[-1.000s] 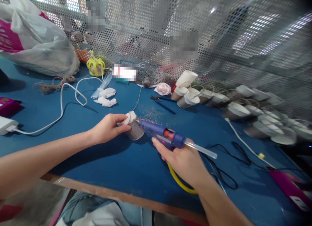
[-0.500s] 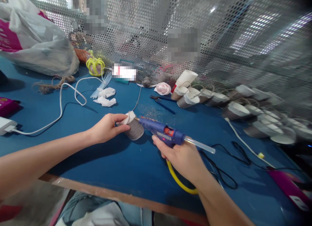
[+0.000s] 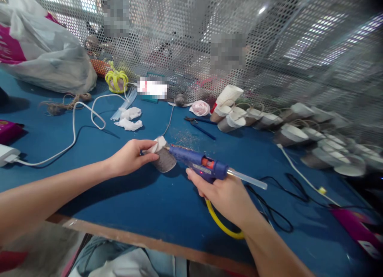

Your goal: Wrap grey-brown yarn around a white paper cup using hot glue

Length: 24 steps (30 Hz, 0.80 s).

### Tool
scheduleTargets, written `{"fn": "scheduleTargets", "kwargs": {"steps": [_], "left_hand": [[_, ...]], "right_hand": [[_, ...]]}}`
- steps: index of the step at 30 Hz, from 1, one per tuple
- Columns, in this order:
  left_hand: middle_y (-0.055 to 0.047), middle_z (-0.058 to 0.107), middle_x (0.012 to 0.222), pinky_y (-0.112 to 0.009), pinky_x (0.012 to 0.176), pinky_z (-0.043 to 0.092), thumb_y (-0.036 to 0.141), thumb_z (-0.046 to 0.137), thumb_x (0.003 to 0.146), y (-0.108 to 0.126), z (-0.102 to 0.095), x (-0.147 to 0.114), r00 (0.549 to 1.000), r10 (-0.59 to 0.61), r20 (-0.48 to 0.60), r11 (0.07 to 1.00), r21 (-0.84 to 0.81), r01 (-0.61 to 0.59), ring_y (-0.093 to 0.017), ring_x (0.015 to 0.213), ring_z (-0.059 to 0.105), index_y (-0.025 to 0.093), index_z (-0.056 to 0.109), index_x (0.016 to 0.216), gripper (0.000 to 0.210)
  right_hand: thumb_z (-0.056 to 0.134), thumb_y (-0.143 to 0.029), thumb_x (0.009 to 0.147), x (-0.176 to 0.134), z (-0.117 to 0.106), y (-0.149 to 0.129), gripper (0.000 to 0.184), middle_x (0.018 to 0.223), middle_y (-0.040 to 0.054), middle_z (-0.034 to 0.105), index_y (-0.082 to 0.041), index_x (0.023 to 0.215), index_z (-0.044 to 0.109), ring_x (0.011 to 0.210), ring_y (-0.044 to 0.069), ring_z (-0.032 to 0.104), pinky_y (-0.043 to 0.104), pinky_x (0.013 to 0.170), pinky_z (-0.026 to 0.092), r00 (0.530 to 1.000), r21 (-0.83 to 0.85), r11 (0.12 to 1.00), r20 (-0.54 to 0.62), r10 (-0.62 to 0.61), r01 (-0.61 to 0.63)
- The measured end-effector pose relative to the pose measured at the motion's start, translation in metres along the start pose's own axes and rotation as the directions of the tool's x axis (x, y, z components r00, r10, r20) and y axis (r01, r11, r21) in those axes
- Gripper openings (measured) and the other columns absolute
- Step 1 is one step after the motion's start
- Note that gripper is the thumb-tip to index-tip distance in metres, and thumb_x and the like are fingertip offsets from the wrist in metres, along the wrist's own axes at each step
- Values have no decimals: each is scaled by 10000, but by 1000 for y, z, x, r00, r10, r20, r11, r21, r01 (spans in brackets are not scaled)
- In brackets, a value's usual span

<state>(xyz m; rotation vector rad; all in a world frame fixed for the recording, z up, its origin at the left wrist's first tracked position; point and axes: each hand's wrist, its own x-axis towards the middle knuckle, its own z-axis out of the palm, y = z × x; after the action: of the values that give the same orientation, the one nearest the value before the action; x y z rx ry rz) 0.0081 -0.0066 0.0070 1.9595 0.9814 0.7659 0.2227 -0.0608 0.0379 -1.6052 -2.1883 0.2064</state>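
Note:
Between its thumb and fingers my left hand (image 3: 134, 155) grips a small paper cup (image 3: 165, 160), its lower part wrapped in grey cord and its rim white. The cup lies tilted just above the table. My right hand (image 3: 223, 193) is closed around a blue hot glue gun (image 3: 197, 159). The gun's nozzle points left and meets the cup's side near the white band; I cannot tell if glue is coming out. A clear glue stick (image 3: 248, 178) sticks out of the gun's back. Grey cord (image 3: 170, 121) runs from the cup to a small ball of it (image 3: 180, 100).
Blue-handled pliers (image 3: 202, 127) and a pink rolled ribbon (image 3: 200, 108) lie beyond the cup. Wrapped cups with handles (image 3: 291, 135) stand at the right. A white cable (image 3: 74, 125), crumpled tissue (image 3: 130, 123) and a plastic bag (image 3: 50, 57) are at the left. Perforated metal (image 3: 185, 42) rises behind.
The glue gun's tip has shifted very slightly left and down along the cup. My left hand keeps its hold on the cup, almost still.

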Motion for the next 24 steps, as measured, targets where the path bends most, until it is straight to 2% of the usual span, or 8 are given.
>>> {"fn": "scheduleTargets", "kwargs": {"steps": [6, 10, 15, 19, 24], "left_hand": [[10, 533, 702, -201, 637, 361, 297, 471, 779, 0, -1, 0, 1000, 1, -5, 1000, -1, -1, -111, 672, 442, 113, 567, 778, 208], [8, 538, 710, -202, 632, 359, 289, 469, 780, 0, -1, 0, 1000, 5, 7, 1000, -3, -5, -111, 674, 441, 115, 569, 788, 201], [10, 539, 706, -198, 625, 361, 281, 464, 784, 0, -1, 0, 1000, 14, 3, 1000, 6, -14, -110, 667, 445, 117, 570, 777, 195], [6, 550, 709, -197, 633, 373, 284, 468, 786, 1, -1, -1, 1000, 14, 6, 1000, -12, -14, -113, 671, 458, 117, 576, 787, 198], [-10, 581, 779, -211, 684, 388, 288, 470, 787, 1, 0, 0, 1000, 11, 10, 1000, -15, -11, -128, 720, 481, 114, 587, 854, 220]], "right_hand": [[436, -361, 791, 3, 1, 3, 303, 516, 18, 574, -184, 603, 595, 500, 148, 546, 263, 531, 428, 999, 34, 999, 26, -22, 21], [424, -391, 800, 2, -1, -1, 330, 447, -4, 546, -184, 586, 567, 409, 125, 516, 240, 454, 417, 997, 94, 994, 60, 54, -60], [475, -363, 771, 4, -3, -1, 292, 430, -8, 549, -193, 547, 555, 409, 129, 528, 244, 463, 432, 996, 114, 991, 54, 69, -75], [468, -380, 787, 3, -4, -2, 363, 421, -5, 566, -201, 476, 522, 416, 127, 559, 232, 463, 450, 990, 156, 979, 78, 122, -133], [472, -349, 777, 2, -6, -5, 295, 452, 0, 573, -190, 552, 579, 431, 141, 553, 257, 479, 447, 995, 89, 994, 83, 62, -70]]}}
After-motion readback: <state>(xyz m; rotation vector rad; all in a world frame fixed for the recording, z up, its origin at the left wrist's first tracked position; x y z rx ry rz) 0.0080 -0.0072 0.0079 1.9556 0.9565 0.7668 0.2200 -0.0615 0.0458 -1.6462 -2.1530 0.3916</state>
